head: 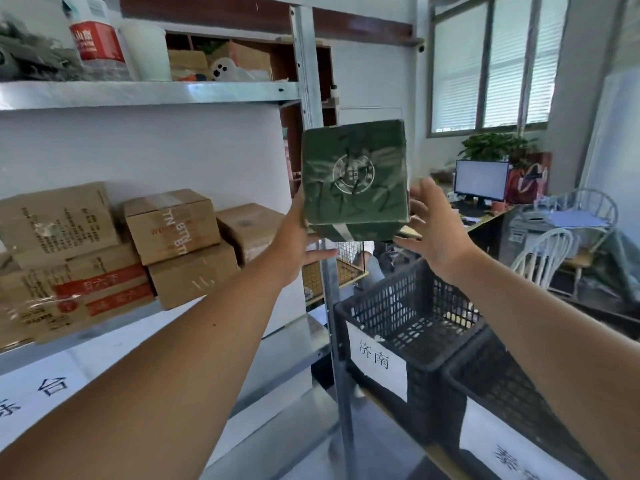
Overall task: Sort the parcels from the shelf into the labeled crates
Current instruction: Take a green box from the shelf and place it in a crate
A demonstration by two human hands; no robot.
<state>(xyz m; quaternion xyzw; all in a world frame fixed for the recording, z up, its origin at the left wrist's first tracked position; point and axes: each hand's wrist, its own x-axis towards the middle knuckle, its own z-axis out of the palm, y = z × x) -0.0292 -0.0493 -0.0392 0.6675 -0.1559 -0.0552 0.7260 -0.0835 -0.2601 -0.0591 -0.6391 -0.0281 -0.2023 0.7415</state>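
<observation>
A dark green parcel (353, 174) with a round white emblem is held up in front of the shelf post, above the crates. My left hand (298, 237) grips its lower left side; the fingers are hidden behind it and the thumb points out below. My right hand (429, 223) lies against its lower right edge with fingers spread and fairly straight. Several brown cardboard parcels (173, 223) are stacked on the middle shelf (242, 95) at left. Below the green parcel stands a black mesh crate (408, 317) with a white label. A second labelled black crate (502, 393) is next to it, nearer me.
A metal shelf post (332, 306) rises between the shelves and the crates. The top shelf holds a bottle (97, 39) and small boxes. At right are a desk with a monitor (481, 180), a white chair (540, 258) and a window.
</observation>
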